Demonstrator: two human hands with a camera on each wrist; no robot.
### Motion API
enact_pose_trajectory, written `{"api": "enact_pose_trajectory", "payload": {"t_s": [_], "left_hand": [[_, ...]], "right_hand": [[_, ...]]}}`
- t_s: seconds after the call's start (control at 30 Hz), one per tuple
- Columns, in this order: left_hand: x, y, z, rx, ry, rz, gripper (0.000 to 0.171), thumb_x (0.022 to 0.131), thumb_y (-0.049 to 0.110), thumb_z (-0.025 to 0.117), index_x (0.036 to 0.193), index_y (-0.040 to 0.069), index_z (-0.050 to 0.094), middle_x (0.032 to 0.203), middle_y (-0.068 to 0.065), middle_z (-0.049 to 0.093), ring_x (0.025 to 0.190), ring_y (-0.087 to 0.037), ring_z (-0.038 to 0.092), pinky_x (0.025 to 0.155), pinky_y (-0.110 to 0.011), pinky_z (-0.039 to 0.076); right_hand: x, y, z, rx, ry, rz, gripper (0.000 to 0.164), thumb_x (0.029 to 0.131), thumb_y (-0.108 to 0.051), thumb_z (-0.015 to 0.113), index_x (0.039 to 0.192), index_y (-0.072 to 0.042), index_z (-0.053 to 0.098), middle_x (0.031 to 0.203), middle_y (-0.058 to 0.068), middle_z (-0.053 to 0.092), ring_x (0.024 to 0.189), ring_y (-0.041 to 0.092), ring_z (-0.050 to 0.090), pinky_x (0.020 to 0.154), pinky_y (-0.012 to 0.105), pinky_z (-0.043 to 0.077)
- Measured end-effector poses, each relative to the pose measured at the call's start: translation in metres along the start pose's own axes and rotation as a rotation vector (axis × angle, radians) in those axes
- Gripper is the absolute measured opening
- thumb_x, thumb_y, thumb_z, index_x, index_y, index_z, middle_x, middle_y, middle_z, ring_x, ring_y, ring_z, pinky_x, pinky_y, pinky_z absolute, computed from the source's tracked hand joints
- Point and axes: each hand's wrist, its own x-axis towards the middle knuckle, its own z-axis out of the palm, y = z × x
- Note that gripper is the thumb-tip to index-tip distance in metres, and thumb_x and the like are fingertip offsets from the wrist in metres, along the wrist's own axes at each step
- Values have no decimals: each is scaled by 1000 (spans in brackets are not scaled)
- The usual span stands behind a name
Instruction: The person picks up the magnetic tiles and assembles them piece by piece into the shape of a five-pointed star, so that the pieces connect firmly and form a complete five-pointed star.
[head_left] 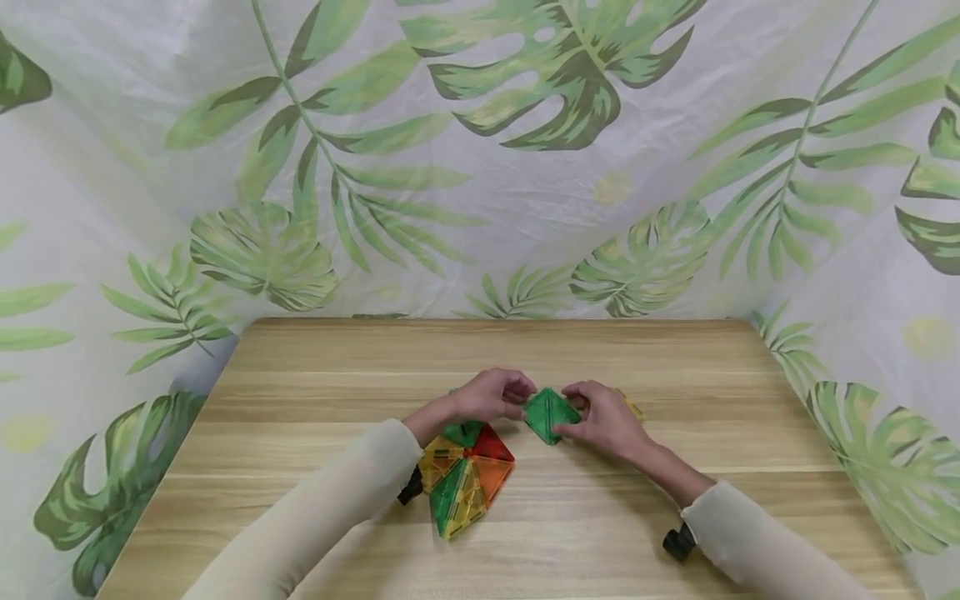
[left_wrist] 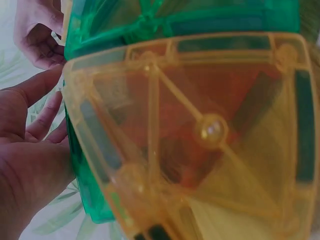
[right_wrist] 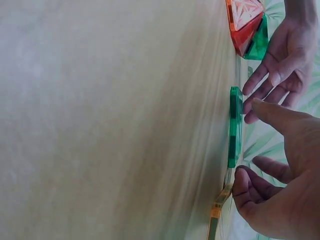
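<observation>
Two green triangular magnetic tiles lie flat on the table, edge to edge as a diamond. My left hand reaches over the coloured build, its fingers extended to the diamond's left corner. On the other side, my right hand has its thumb over the lower right edge and its fingers at the upper right edge. In the right wrist view the green tiles appear edge-on between both hands. A raised build of red, orange, yellow and green magnetic tiles stands beside my left forearm, partly hidden by it.
A yellow tile lies behind my right hand, mostly hidden in the head view. The wooden table ends at a leaf-printed curtain at the back and sides. Black wrist cameras hang below the sleeves.
</observation>
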Motion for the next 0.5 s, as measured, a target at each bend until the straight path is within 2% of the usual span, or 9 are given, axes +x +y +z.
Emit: {"api": "enact_pose_trajectory", "payload": {"t_s": [0.2,0.37,0.5], "left_hand": [[1,-1,2,-49,-8,-28,45,87,-5,69,129,-3,55,131,-20,58,125,-34,54,102,-40,46],[-1,1,3,-100,-21,-56,47,86,-10,66,131,-4,52,134,-22,56,127,-35,52,100,-38,48],[-2,1,4,-84,-29,-54,42,86,-13,64,126,-5,55,132,-21,58,127,-35,52,100,-38,48]], "right_hand": [[-2,-5,5,-59,34,-15,66,64,-35,92,115,-1,67,100,8,70,85,17,65,71,32,54],[-4,-6,9,-118,65,-38,66,61,-38,93,112,-3,69,100,7,69,84,18,63,71,31,51],[-3,-8,10,-115,71,-44,65,61,-37,93,111,-2,69,100,8,70,86,20,63,71,33,51]]}}
